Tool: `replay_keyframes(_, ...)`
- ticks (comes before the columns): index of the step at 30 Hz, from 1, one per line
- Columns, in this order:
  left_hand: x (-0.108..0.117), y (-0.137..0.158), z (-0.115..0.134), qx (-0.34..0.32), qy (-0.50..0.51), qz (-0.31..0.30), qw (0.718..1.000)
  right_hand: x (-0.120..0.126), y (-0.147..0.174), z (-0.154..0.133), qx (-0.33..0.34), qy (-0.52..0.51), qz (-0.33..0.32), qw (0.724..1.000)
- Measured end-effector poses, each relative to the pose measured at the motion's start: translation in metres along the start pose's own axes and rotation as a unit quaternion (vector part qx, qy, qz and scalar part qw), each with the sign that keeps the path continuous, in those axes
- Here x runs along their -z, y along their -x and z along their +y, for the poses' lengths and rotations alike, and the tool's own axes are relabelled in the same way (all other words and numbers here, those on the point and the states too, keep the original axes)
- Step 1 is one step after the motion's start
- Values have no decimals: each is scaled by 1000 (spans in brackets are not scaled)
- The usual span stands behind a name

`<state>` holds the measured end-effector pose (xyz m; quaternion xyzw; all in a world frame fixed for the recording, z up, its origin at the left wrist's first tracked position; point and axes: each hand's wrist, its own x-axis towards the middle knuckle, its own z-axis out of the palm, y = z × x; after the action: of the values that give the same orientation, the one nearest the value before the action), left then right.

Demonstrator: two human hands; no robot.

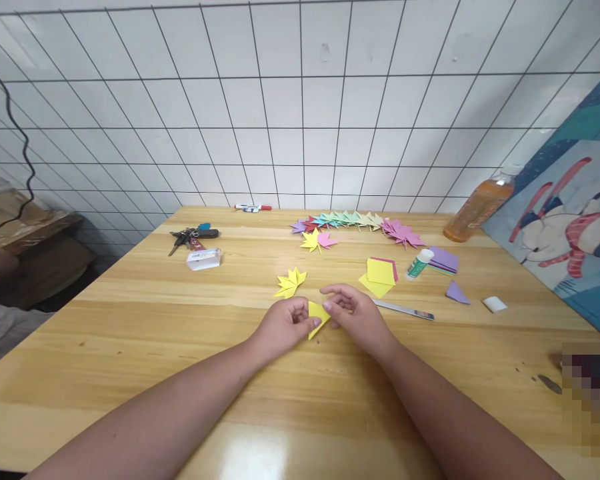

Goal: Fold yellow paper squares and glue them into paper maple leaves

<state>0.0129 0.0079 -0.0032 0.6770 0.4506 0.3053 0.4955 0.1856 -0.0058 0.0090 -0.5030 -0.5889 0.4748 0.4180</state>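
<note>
Between my two hands is a small yellow piece of folded paper (318, 319), roughly triangular. My left hand (286, 327) pinches its left side with the thumb in front. At its upper right corner, the thumb and fingers of my right hand (356, 317) close on the paper too. Just beyond my left hand lies a yellow folded paper leaf (291, 283) with several points. Partly behind my right hand, a metal ruler or blade-like strip (405, 309) lies on the table. Yellow square sheets (381, 272) over a magenta one rest a little farther off.
Folded paper leaves in many colours (353, 220) line the back of the wooden table (145, 373). To the right are a glue stick (419, 265), purple paper (443, 260), a purple triangle (457, 293), a white cap (495, 305) and a bottle (480, 207). Keys (193, 237), a small box (204, 259) and markers (253, 208) are left.
</note>
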Motion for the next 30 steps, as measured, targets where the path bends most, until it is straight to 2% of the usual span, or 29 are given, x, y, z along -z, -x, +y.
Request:
replay_keyframes(3,1,-2,0,12,23,24,999,-4,-1,0,-77,-90,-9,993)
replay_keyframes(6,1,-1,1,-15,2,17,1000,-4,-3,1,-94,-92,-2,991)
replay_keyframes(9,1,1,2,-46,-19,16,999,-2,-3,3,-54,-3,1,999)
replay_keyframes(13,2,1,-1,-41,-58,-4,997,0,-2,4,29,136,23,990)
replay_keyframes(16,3,-1,-2,-16,-20,-18,1000,-1,-1,4,41,146,38,988)
replay_keyframes(19,2,-2,-1,26,69,-11,997,-3,-2,3,24,100,51,993)
replay_keyframes(22,1,-1,2,47,103,-8,994,-4,-2,4,15,64,62,996)
replay_keyframes(27,0,1,6,48,91,-32,994,-5,0,5,103,142,91,980)
replay_keyframes(30,1,1,5,52,89,-33,994,-5,1,5,133,167,73,974)
